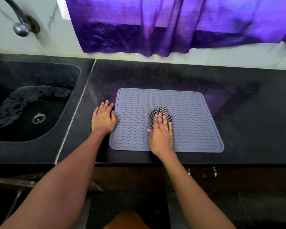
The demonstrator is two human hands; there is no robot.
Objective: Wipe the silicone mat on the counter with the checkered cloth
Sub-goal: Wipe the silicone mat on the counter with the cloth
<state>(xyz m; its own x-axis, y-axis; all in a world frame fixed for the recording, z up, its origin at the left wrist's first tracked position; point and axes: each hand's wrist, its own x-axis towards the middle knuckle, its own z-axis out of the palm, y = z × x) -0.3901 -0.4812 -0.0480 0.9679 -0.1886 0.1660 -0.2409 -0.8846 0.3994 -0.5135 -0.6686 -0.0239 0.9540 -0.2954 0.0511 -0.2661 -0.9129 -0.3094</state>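
Note:
A grey silicone mat (pixel 188 113) with wavy ridges lies flat on the black counter (pixel 246 129). A bunched black-and-white checkered cloth (pixel 160 112) sits near the mat's middle. My right hand (pixel 161 137) lies flat over the cloth's near part, its straight fingers pressing it onto the mat. My left hand (pixel 103 119) rests flat on the counter at the mat's left edge, its fingers straight and its thumb side touching the mat's rim.
A black sink (pixel 31 103) with water stains and a metal drain (pixel 38 118) lies left of the counter, under a chrome tap (pixel 21 28). A purple curtain (pixel 172 27) hangs over the white tiled wall behind. Dark cabinet fronts are below the counter edge.

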